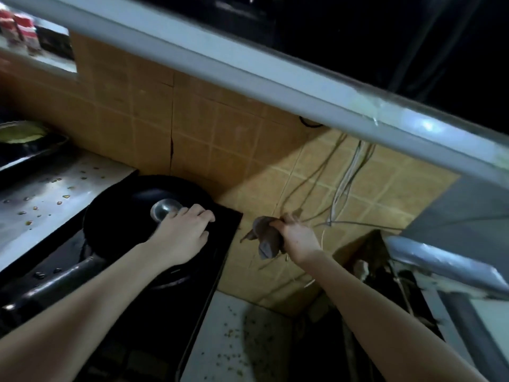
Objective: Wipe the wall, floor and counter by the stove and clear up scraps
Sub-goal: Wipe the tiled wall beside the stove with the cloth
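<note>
A person's right hand [296,238] curls its fingers round a brown rag [265,238] near the tiled wall [220,128], right of the stove [154,326]. The left hand [183,234], fingers flat together, presses a black lid [124,205]. Wiping may snag the loose cables [341,183].

An orange-brown tiled wall [154,117], split by a dark vertical crack [172,150], is seen from 9 to 12 o'clock. It is met in a corner by a paler tan tiled wall [385,194] at 3 o'clock, down which loose cables [341,175] are hung. A pale grey metal edge [248,70] is stretched diagonally from 11 to 3 o'clock, and darkness is seen above it at 1 o'clock.
</note>
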A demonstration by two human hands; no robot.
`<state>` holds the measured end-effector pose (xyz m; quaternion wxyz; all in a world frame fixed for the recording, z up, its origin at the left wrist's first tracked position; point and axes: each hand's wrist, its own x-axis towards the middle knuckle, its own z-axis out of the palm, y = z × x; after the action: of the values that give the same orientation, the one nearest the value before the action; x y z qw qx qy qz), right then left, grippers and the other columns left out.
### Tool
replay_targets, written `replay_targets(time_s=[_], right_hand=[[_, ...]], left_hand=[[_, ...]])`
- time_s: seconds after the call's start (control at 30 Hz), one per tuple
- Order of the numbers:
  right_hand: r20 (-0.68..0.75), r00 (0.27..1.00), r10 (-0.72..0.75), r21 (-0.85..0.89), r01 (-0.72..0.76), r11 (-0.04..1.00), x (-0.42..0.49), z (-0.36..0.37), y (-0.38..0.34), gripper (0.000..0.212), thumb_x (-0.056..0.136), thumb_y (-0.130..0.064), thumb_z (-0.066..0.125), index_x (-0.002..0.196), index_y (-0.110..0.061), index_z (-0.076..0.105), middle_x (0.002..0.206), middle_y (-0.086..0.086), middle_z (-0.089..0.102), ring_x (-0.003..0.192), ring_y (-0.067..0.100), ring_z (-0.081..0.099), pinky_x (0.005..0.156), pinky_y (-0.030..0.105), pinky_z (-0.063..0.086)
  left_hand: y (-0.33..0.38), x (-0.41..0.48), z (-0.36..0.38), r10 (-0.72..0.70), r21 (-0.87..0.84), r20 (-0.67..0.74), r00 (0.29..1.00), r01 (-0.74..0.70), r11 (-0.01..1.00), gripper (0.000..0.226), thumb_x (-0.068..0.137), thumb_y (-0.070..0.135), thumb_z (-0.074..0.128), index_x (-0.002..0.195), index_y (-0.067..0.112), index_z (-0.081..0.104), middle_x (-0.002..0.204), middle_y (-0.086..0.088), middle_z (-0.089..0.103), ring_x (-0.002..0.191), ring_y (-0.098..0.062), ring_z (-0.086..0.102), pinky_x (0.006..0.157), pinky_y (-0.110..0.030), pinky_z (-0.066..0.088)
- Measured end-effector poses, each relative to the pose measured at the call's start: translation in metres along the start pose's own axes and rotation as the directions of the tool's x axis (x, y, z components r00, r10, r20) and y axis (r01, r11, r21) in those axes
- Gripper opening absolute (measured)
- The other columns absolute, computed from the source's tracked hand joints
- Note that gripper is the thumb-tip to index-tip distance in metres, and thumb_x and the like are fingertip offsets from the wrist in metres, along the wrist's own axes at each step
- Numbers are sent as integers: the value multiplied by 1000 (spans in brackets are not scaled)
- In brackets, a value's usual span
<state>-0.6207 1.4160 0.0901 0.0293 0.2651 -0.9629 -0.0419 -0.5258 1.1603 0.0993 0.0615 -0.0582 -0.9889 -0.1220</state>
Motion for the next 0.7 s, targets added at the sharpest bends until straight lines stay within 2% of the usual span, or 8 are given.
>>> replay_targets(time_s=[0.17,0.27,0.4,0.6,0.7], right_hand=[[24,992,125,100,-127,987,-42,34,3,49,85,-13,59,130,-26,44,117,3,43,109,27,51,71,33,48],[73,980,185,148,-194,970,-64,49,-1,54,85,-15,60,134,-28,40,118,3,43,106,27,54,75,36,52],[73,971,228,193,-238,952,-90,63,-8,51,85,-11,58,132,-25,44,124,4,44,111,28,53,76,35,50],[78,938,337,265,-345,900,-125,81,-11,44,88,-10,49,130,-24,48,119,5,50,111,31,51,80,41,52],[109,922,371,276,-387,880,-143,90,-9,43,89,-12,49,129,-26,48,117,5,50,109,31,54,79,39,52]], left_hand=[[22,-5,22,85,66,52,995,-88,994,35,96,28,43,131,23,42,133,0,44,118,-24,47,94,-38,39],[26,-8,37,117,102,103,988,-127,987,36,97,28,41,132,23,41,134,-1,43,118,-24,47,93,-37,39],[27,-13,52,152,116,182,972,-174,978,35,97,27,41,132,22,41,135,-1,42,117,-24,47,93,-37,40],[32,-21,71,173,93,297,939,-209,974,37,97,25,41,134,20,41,136,-3,43,119,-26,46,96,-40,40],[39,-25,79,175,97,324,930,-217,971,37,98,25,40,135,19,40,136,-5,42,119,-26,45,96,-40,39]])
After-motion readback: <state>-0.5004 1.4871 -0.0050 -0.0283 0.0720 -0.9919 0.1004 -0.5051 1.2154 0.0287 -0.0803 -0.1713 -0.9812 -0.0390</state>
